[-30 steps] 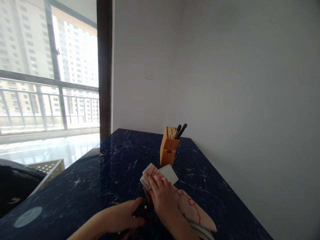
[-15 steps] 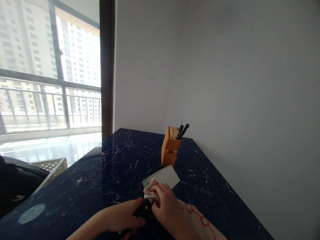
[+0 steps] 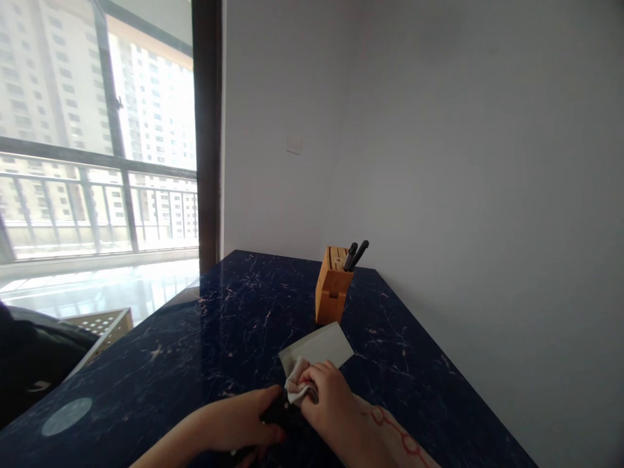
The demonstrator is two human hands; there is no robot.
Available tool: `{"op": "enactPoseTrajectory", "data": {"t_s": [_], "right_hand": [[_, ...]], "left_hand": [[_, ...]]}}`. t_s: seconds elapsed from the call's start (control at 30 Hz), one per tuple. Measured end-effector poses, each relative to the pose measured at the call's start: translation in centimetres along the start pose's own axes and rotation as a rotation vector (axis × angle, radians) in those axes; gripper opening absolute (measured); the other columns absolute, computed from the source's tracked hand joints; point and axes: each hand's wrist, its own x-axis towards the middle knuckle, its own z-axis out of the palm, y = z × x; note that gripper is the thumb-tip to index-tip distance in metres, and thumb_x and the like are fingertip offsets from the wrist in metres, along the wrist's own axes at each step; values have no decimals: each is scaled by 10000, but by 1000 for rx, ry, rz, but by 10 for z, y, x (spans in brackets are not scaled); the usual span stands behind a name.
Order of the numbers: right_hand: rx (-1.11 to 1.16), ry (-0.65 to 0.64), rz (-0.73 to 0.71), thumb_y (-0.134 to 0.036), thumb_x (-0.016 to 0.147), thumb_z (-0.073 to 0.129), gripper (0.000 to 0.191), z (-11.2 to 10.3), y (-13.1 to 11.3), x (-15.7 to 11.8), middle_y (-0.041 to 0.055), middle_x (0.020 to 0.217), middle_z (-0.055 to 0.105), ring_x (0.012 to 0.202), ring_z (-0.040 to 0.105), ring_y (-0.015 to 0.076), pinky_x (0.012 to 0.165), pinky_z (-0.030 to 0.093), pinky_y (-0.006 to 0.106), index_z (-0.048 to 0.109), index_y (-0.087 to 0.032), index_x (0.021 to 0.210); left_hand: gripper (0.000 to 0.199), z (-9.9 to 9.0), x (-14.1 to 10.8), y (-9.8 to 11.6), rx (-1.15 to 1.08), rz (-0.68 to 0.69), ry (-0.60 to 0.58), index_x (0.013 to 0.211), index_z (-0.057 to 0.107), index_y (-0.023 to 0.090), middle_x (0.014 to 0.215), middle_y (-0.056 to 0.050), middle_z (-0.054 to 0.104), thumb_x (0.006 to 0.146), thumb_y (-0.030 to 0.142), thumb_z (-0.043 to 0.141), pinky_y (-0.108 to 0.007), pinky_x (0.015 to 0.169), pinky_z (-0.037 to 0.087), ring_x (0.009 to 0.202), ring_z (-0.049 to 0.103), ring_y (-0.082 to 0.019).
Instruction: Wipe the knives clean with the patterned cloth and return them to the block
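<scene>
A cleaver (image 3: 319, 348) with a broad pale blade points away over the dark blue marbled table (image 3: 234, 325). Its black handle is in the grip of my left hand (image 3: 253, 419), at the bottom centre. My right hand (image 3: 326, 396) is closed on a white and pinkish cloth (image 3: 296, 383), which lies against the blade near the handle and hides that part of it. Just beyond the blade stands a wooden knife block (image 3: 333, 289) with two black-handled knives (image 3: 355, 255) in its slots.
A round pale disc (image 3: 67, 416) lies at the table's left edge. Beyond that edge are a dark item (image 3: 39, 354) and a perforated frame (image 3: 110, 325). Grey walls (image 3: 463, 162) stand behind and to the right; a large window is at the left.
My right hand and the cloth have shifted slightly toward the right and down along the blade. The left hand keeps its grip on the handle, nearly still.
</scene>
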Motion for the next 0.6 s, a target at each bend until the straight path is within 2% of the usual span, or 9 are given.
{"op": "enactPoseTrajectory", "data": {"t_s": [0.13, 0.33, 0.6], "right_hand": [[7, 14, -47, -41, 664, 472, 203, 3, -1, 0, -6, 787, 591, 808, 494, 155, 741, 351, 249, 564, -205, 740], [-72, -29, -34, -50, 627, 482, 169, 2, 2, -1, -5, 749, 575, 782, 487, 155, 725, 341, 255, 541, -200, 679], [-1, -13, -60, -45, 657, 479, 198, 4, 0, 1, -7, 808, 568, 818, 479, 154, 740, 345, 252, 546, -208, 749]], "left_hand": [[317, 0, 2, -4, -25, 21, 17, 1014, 451, 191, 762, 9, 644, 723, 306, 502, -190, 500, 423, 589, 593, -130], [343, 0, 1, -1, -110, -86, -90, 1032, 407, 184, 652, 21, 619, 723, 313, 479, -191, 375, 385, 441, 541, -122], [341, -1, -1, 2, -22, -53, -38, 1025, 437, 188, 657, 24, 629, 721, 333, 491, -185, 421, 393, 485, 571, -127]]}}
